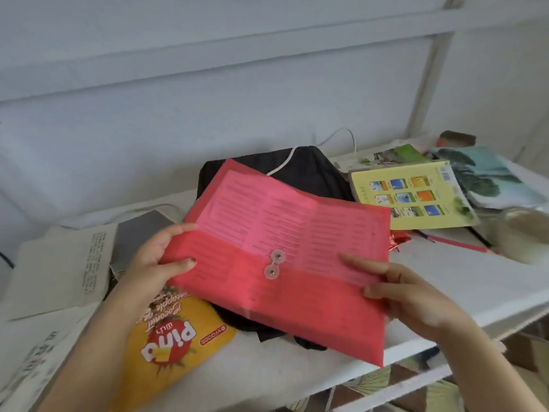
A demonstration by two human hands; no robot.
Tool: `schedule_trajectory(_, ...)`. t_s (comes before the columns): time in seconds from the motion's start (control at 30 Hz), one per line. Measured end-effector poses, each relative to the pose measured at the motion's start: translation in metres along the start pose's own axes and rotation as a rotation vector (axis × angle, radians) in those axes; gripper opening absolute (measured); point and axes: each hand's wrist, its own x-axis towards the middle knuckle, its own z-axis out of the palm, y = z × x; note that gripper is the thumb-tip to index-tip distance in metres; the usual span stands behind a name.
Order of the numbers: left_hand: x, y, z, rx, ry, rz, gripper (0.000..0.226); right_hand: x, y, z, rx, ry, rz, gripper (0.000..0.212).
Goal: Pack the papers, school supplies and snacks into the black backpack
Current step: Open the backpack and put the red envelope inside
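Stage: early, by my reading. You hold the first bundle over the bag, and nothing can be seen packed yet.
Red folder (297, 307): dead centre, lifted off the bench (475, 281) and hanging just above the black backpack (309, 171).
Folder contents: printed sheets (267, 209) show through the translucent cover, so the papers look gathered. Its two clear buttons (274, 264) sit close together; you cannot tell whether the string is wound.
Left grip (160, 257): clamped on the folder's 9 o'clock edge, thumb on top.
Right grip (407, 295): clamped on the 3 o'clock edge, thumb on top and fingers beneath.
Backpack: it lies flat under the folder, showing at 12 and 6 o'clock of it, with a white cord (285, 162) across its top.
Backpack contents: hidden. You cannot tell whether the bag is unzipped or what it holds.
Snacks left: the yellow snack bag (175, 337) lies at 7 o'clock, touching the backpack. A red foil wrapper (399, 242) peeks out at 3 o'clock.
Papers left: loose printed pages (59, 269) lie at 9 o'clock, beside a grey flat item (139, 236).
Supplies left: the yellow book (413, 197) and more books (487, 176) lie at 2 o'clock, with a red pencil (460, 245) just below them.
Other: a pale jar (523, 236) stands at the far 3 o'clock edge.
Remaining: likely almost everything, starting with sliding this folder in.
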Motion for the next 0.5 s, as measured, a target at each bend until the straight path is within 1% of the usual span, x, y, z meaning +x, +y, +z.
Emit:
schedule_trajectory(0.07,0.005,0.002,-0.003,-0.025,-0.007,0.045,0.06,-0.01,0.008,0.011,0.042,0.056,-0.026,0.052)
schedule_trajectory(0.17,0.017,0.007,0.0,-0.052,-0.033,0.125,0.068,-0.023,0.016,0.03,0.114,0.159,-0.066,0.058)
schedule_trajectory(0.23,0.026,0.008,0.003,-0.053,-0.054,0.146,0.07,-0.031,0.019,0.043,0.164,0.239,-0.1,0.061)
schedule_trajectory(0.3,0.036,0.008,0.005,-0.043,-0.09,0.146,0.068,-0.039,0.023,0.053,0.27,0.303,-0.133,0.063)
schedule_trajectory(0.4,0.049,0.006,0.01,-0.024,-0.141,0.113,0.06,-0.051,0.027,0.065,0.432,0.351,-0.179,0.063)
schedule_trajectory(0.43,0.053,0.005,0.014,-0.016,-0.109,0.11,0.06,-0.055,0.028,0.068,0.469,0.374,-0.188,0.062)
schedule_trajectory(0.5,0.055,0.001,0.024,0.015,0.009,0.121,0.062,-0.061,0.031,0.072,0.533,0.432,-0.208,0.059)
